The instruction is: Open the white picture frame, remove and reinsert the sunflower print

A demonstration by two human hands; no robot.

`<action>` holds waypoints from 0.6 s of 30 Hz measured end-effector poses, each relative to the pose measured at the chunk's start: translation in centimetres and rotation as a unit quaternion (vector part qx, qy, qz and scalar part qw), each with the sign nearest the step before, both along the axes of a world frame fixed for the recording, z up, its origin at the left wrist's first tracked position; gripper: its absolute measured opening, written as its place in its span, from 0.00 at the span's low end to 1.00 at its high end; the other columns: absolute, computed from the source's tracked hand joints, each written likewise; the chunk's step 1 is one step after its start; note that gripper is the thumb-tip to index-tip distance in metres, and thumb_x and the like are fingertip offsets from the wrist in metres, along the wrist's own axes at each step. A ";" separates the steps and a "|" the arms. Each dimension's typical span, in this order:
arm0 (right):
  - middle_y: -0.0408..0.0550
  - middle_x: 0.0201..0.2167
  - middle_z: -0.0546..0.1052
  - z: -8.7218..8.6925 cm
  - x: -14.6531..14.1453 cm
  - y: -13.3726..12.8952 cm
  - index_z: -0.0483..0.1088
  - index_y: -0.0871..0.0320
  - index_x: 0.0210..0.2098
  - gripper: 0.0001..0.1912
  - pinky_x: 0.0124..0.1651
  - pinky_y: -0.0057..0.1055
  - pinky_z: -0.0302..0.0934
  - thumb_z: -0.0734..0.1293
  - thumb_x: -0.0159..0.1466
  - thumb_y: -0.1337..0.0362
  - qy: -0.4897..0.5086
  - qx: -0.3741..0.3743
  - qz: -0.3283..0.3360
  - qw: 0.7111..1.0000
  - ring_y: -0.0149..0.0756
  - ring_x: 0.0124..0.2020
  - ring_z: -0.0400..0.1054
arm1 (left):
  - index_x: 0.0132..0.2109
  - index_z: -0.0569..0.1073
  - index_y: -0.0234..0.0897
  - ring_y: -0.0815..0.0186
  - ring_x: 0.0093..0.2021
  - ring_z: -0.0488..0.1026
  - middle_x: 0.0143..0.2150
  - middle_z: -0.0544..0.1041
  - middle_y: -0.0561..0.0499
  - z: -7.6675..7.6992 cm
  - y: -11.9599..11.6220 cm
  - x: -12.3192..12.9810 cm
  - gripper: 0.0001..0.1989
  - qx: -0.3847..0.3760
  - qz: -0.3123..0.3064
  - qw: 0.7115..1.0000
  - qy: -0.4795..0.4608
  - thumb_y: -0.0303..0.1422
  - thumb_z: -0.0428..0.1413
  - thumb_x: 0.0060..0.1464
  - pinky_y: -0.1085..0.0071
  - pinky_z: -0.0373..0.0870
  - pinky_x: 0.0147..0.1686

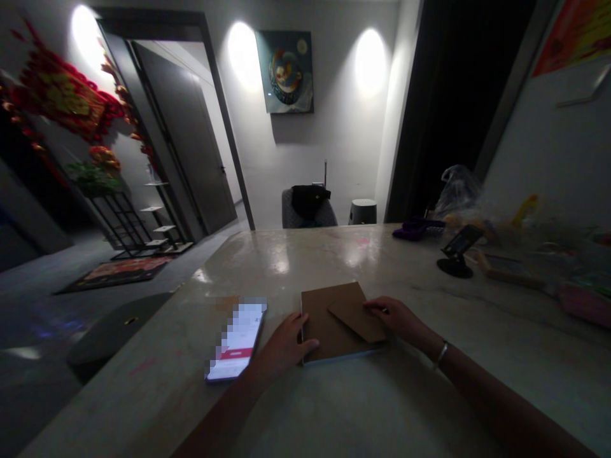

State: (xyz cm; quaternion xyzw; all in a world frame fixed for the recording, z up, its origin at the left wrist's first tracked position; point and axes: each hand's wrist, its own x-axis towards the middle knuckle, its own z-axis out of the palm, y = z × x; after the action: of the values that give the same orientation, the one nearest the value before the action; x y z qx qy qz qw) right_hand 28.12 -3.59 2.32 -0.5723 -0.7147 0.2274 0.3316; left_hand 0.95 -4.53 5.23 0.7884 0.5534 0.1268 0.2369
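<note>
A brown notebook [319, 331] with pale page edges lies on the table, and a pointed flap [360, 321] folds across its cover from the right. At its left edge my left hand [285, 343] grips it, with the thumb on the cover and the fingertips along the side. The fingers of my right hand [389, 312] are closed on the right part of the flap; their undersides are hidden. A bracelet [441, 354] circles my right wrist. Left of my left hand lies a phone [238, 343] with a lit screen, partly blurred out.
The pale stone-look table [305, 254] carries a black phone stand [456, 261], a purple cloth-like item [415, 229] and clear plastic bags [458, 191] at right. Beyond its far edge is a chair [286, 207] with dark cloth. A dark stool [114, 331] stands at left.
</note>
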 end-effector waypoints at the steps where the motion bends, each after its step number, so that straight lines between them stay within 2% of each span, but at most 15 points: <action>1: 0.51 0.40 0.74 -0.1 0.0 0.0 0.72 0.59 0.38 0.13 0.46 0.34 0.59 0.59 0.56 0.67 0.002 0.003 0.000 1.000 0.37 0.41 0.67 | 0.56 0.60 0.31 0.59 0.58 0.55 0.59 0.57 0.40 0.0 0.0 0.0 0.32 0.000 0.000 1.000 0.000 0.42 0.51 0.44 0.65 0.50 0.56; 6: 0.51 0.37 0.74 -0.7 0.1 0.0 0.71 0.59 0.38 0.13 0.43 0.34 0.62 0.62 0.53 0.67 0.022 -0.009 0.008 1.000 0.37 0.38 0.68 | 0.56 0.60 0.30 0.59 0.58 0.55 0.59 0.58 0.41 0.3 -0.2 0.1 0.32 -0.005 0.008 1.000 0.002 0.42 0.51 0.44 0.65 0.51 0.56; 12: 0.50 0.37 0.73 -0.7 0.1 0.1 0.70 0.60 0.39 0.15 0.43 0.34 0.62 0.64 0.51 0.68 0.058 -0.045 0.008 0.997 0.36 0.38 0.68 | 0.55 0.61 0.35 0.60 0.58 0.55 0.59 0.58 0.43 0.4 -0.2 0.1 0.30 -0.004 0.010 1.000 -0.005 0.41 0.52 0.44 0.63 0.52 0.55; 18: 0.53 0.40 0.72 -0.5 0.1 -0.1 0.68 0.61 0.43 0.18 0.46 0.36 0.61 0.63 0.52 0.68 0.049 -0.046 0.037 0.997 0.37 0.41 0.67 | 0.56 0.60 0.29 0.59 0.58 0.55 0.59 0.57 0.40 0.1 -0.1 -0.1 0.32 -0.002 0.004 1.000 0.004 0.42 0.51 0.45 0.66 0.51 0.56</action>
State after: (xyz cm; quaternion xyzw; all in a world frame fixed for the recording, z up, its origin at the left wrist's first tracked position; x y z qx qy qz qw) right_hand 28.23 -3.66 1.81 -0.5484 -0.7069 0.2998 0.3312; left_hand 0.89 -4.60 5.32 0.7864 0.5576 0.1236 0.2353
